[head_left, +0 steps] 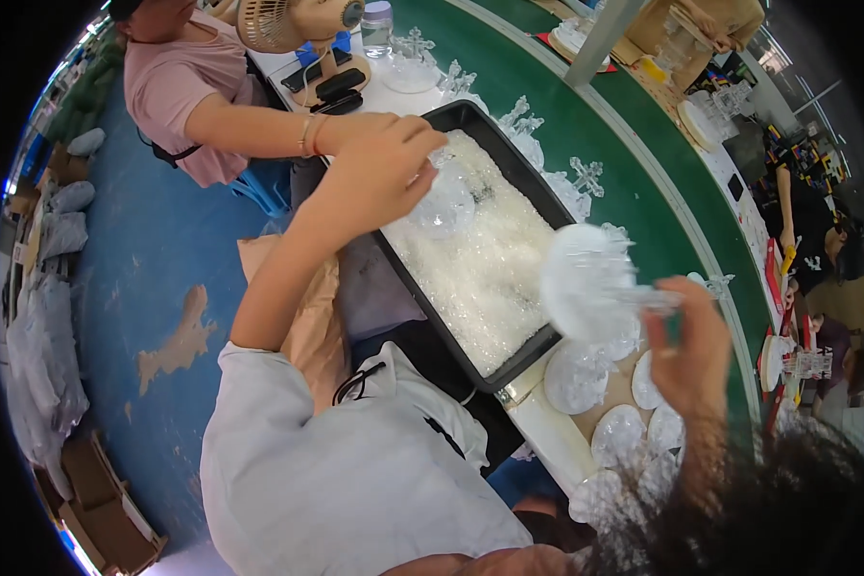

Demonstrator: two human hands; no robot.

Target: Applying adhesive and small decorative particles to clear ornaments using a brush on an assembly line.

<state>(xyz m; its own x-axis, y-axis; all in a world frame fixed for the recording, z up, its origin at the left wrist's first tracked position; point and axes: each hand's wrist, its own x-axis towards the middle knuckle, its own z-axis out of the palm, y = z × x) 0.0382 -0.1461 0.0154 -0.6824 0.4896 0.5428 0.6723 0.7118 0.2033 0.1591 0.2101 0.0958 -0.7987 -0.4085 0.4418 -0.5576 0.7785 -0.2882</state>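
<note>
My right hand (693, 341) is closed on a clear cross ornament (586, 278) with a round white base, blurred by motion and held by the cross end. Its base tilts over the right rim of a black tray (422, 317) filled with white glittery grains (490, 288). Above the tray's far left part, my left hand (374, 178) has its fingers curled down around a clear round piece (444, 204); the grip itself is partly hidden. A co-worker's arm (250, 130) reaches in from the left, and its hand is mostly behind mine.
Several round-based clear pieces (616, 434) lie on the board right of the tray. More cross ornaments (520, 120) line the green belt (643, 206). A beige fan (293, 24) and a lidded jar (377, 29) stand at the far end. Brown paper (322, 331) lies beside my left arm.
</note>
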